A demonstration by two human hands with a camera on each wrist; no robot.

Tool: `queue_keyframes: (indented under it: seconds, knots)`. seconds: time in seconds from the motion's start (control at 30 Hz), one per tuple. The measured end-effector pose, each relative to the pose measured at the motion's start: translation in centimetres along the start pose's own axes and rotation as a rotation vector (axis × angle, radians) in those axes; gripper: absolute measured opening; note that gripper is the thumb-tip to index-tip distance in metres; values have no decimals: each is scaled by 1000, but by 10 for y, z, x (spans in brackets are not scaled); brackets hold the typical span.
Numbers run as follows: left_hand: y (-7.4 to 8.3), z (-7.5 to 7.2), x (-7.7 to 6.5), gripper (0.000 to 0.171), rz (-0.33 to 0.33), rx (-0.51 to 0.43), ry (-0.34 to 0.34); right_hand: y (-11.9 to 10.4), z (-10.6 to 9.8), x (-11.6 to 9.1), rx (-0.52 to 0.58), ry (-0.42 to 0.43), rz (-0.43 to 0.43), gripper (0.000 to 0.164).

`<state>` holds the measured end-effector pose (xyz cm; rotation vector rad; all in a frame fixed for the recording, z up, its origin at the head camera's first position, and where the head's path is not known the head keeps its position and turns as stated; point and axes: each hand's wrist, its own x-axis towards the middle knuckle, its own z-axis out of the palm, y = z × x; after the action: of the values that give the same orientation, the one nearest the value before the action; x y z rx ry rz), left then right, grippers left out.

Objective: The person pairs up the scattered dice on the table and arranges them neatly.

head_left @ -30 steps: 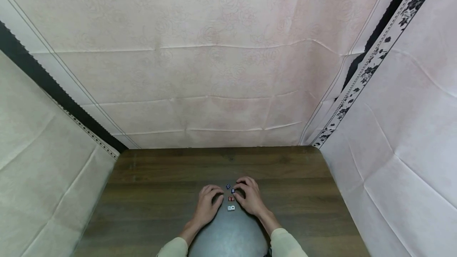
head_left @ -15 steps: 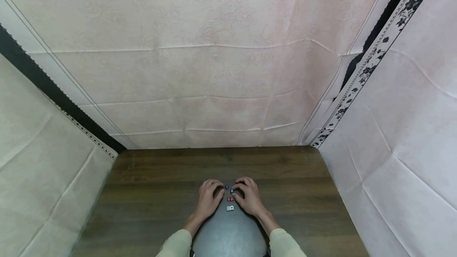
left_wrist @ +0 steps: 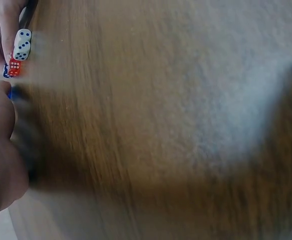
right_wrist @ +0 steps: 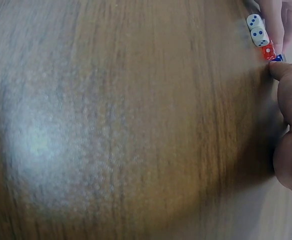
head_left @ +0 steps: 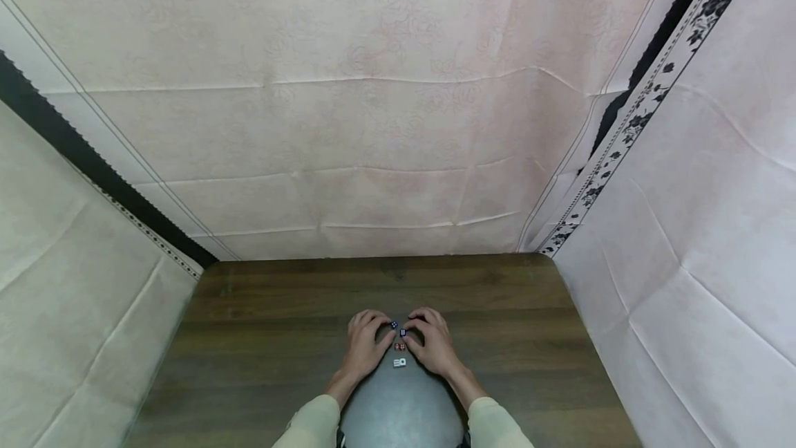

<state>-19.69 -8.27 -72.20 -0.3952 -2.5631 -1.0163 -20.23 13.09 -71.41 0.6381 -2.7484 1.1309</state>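
Two dark blue dice sit between the hands in the head view. My left hand [head_left: 363, 344] pinches the farther blue die [head_left: 394, 324] between thumb and forefinger; in the left wrist view a blue die [left_wrist: 9, 93] shows at the thumb tip. The nearer blue die [head_left: 403, 332] is gripped at its right side by the thumb and forefinger of my right hand [head_left: 435, 344]. Just nearer the body lie two red dice [head_left: 400, 347] side by side. Below them, two white dice [head_left: 399, 363] with blue pips stand together in a row.
The dark wooden table [head_left: 267, 337] reaches to a pale patterned cloth [head_left: 373, 123] hung behind it. More pale cloth [head_left: 696, 247] borders the right side, and another cloth [head_left: 81, 282] the left. A rounded grey shape [head_left: 404, 406] lies between the forearms.
My left hand has moved slightly right and away from the body, its fingertips closing on the farther blue die. The right hand stays at its blue die. The head view has shifted slightly.
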Motion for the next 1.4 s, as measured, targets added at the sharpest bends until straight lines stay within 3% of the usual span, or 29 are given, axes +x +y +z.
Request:
queue_keyframes:
  seconds: [0.67, 1.0, 1.4]
  knots:
    - [5, 2, 1, 13, -36, 63, 3, 2, 1, 0, 7, 10, -19, 17]
    - [3, 0, 0, 11, -5, 48, 7, 1, 1, -1, -2, 15, -21, 17]
    - [3, -13, -1, 12, -28, 0, -140, 1, 1, -2, -25, 17, -14, 17]
